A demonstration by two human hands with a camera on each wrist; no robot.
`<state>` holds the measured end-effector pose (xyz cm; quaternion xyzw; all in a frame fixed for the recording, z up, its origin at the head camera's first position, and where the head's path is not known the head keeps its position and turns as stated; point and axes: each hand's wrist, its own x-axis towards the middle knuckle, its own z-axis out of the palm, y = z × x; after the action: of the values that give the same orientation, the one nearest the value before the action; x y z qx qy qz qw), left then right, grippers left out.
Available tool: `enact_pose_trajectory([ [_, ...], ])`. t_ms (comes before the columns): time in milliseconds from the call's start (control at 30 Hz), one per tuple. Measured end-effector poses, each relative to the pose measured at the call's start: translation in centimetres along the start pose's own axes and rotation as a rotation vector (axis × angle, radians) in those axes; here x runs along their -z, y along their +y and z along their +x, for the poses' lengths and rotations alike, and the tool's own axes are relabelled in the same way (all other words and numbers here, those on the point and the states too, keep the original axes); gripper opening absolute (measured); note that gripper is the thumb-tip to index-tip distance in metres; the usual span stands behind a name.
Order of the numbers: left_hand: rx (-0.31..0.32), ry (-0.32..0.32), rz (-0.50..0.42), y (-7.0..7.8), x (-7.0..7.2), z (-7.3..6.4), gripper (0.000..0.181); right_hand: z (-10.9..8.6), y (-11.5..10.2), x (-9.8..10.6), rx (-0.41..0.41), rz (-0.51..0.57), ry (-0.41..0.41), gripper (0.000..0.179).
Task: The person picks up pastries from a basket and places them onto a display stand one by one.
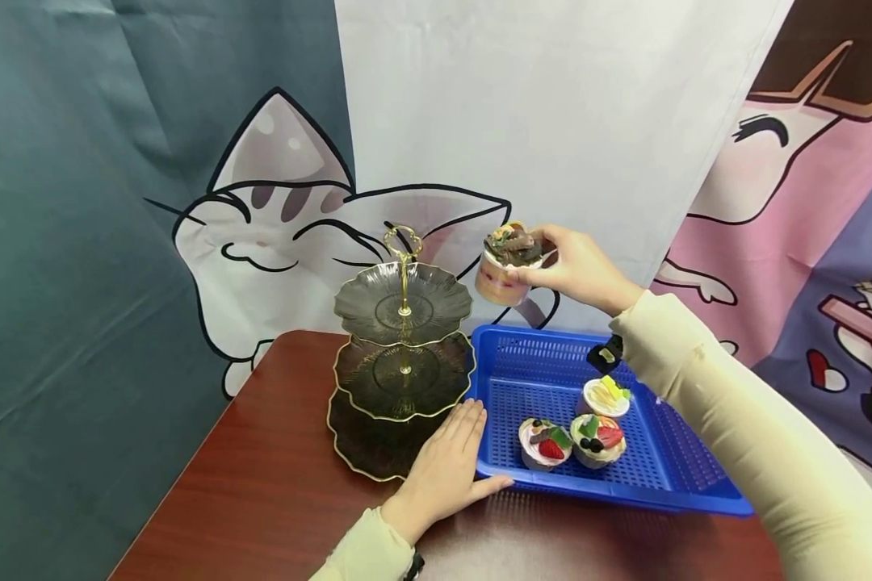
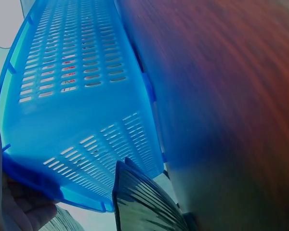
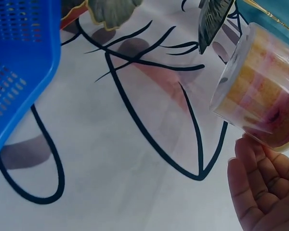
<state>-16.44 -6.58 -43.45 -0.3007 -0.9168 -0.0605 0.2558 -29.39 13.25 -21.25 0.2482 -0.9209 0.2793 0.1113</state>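
Note:
My right hand (image 1: pixel 577 262) grips a dessert cup (image 1: pixel 504 278) with pink and yellow layers and a dark topping, raised above the basket's back left corner. In the right wrist view the clear layered cup (image 3: pixel 265 91) tilts beside the fingers. My left hand (image 1: pixel 446 464) lies with straight fingers on the left rim of the blue plastic basket (image 1: pixel 574 484). Left of it stands a three-tier stand (image 1: pixel 403 323) of dark scalloped plates with gold edges and a gold handle. A fruit cupcake (image 1: pixel 545 444), another with strawberry and berries (image 1: pixel 597 441), and a yellow-topped cup (image 1: pixel 605 397) sit inside the basket.
The brown wooden table (image 1: pixel 218 484) reaches under the stand and basket. Behind it hangs a cloth backdrop (image 1: pixel 552 105) with a cartoon cat and figure. The stand's plates overlap the basket's left side in the head view.

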Motion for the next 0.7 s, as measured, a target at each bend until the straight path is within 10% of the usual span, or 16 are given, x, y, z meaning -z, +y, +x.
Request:
enact_pose_trajectory([
  [700,0.015,-0.024,-0.048,-0.1,0.0,0.0,0.089,5.1,-3.4,-3.5,0.052,0.045,-0.026,0.055],
])
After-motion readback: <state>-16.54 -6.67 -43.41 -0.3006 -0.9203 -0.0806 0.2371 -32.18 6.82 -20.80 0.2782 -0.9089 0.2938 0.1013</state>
